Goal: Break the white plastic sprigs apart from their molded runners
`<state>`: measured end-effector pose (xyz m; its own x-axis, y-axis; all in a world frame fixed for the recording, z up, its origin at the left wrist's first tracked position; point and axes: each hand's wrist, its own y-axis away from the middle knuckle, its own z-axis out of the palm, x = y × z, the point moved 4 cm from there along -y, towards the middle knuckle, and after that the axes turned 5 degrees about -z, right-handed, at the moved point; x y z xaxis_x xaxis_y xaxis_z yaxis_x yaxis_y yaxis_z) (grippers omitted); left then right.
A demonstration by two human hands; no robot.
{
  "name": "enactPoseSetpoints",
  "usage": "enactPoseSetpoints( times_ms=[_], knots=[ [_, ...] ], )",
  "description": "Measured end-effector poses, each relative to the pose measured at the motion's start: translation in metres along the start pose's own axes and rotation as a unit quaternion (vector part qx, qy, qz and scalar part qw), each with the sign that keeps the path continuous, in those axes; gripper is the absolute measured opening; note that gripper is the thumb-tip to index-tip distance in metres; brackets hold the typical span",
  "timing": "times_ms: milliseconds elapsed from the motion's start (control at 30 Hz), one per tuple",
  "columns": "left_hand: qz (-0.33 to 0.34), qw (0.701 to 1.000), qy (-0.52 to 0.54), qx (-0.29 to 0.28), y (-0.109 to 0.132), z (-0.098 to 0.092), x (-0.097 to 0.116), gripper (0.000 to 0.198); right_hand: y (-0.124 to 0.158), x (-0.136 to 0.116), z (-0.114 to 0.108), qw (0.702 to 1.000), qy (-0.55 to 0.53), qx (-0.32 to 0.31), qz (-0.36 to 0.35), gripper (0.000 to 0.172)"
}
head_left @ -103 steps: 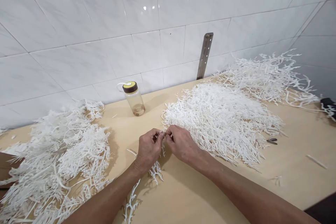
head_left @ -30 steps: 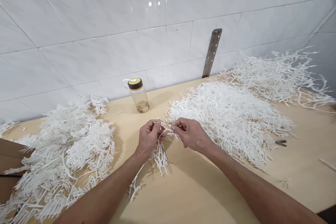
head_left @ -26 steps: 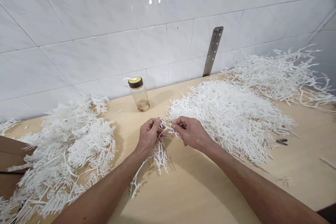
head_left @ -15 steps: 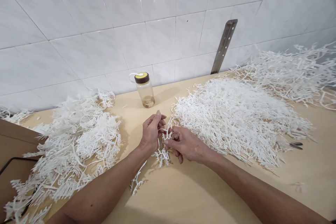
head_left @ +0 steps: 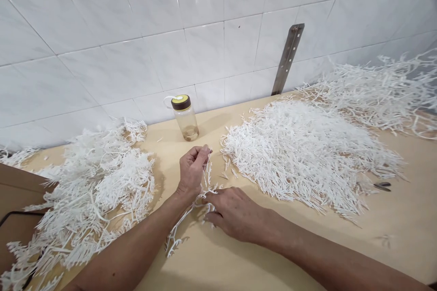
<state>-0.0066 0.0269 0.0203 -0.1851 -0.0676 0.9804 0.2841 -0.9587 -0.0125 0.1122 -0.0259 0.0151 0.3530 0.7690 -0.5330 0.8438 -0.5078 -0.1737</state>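
1. my left hand (head_left: 192, 170) pinches the upper end of the sprig (head_left: 206, 189), thumb against finger.
2. the sprig hangs towards the table (head_left: 205, 266), between left pile (head_left: 126, 184) and right pile (head_left: 307, 154).
3. my right hand (head_left: 239, 213) has dropped from beside the left to the sprig's lower part; whether it grips, i cannot tell.
4. work, i judge, has shifted downward.

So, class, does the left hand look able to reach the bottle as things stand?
Probably yes: the bottle stands just beyond the left hand with no object visible between them, though that hand holds a white strand.
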Motion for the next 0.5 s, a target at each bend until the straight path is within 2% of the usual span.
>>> enactPoseSetpoints(
  times_ms=[100,200,267,400,500],
  knots=[
    [-0.003,1.000,0.011,0.007,-0.002,-0.001,0.002,0.034,0.001,0.000,0.011,0.989,0.144,-0.006,-0.026,0.015],
    [-0.005,1.000,0.008,0.003,-0.001,-0.001,0.004,0.034,0.001,0.002,0.019,0.981,0.186,-0.004,-0.049,0.015],
    [-0.012,1.000,0.002,-0.011,-0.001,0.000,0.004,0.034,-0.001,0.004,0.016,0.982,0.187,0.015,-0.038,0.012],
    [-0.050,0.996,-0.034,-0.067,0.001,0.004,0.001,0.034,-0.003,0.015,-0.009,0.981,0.158,0.104,0.035,0.005],
    [-0.076,0.987,-0.046,-0.134,0.005,0.010,0.001,0.037,0.001,0.024,-0.035,0.974,0.093,0.206,0.035,0.008]
  ],
)
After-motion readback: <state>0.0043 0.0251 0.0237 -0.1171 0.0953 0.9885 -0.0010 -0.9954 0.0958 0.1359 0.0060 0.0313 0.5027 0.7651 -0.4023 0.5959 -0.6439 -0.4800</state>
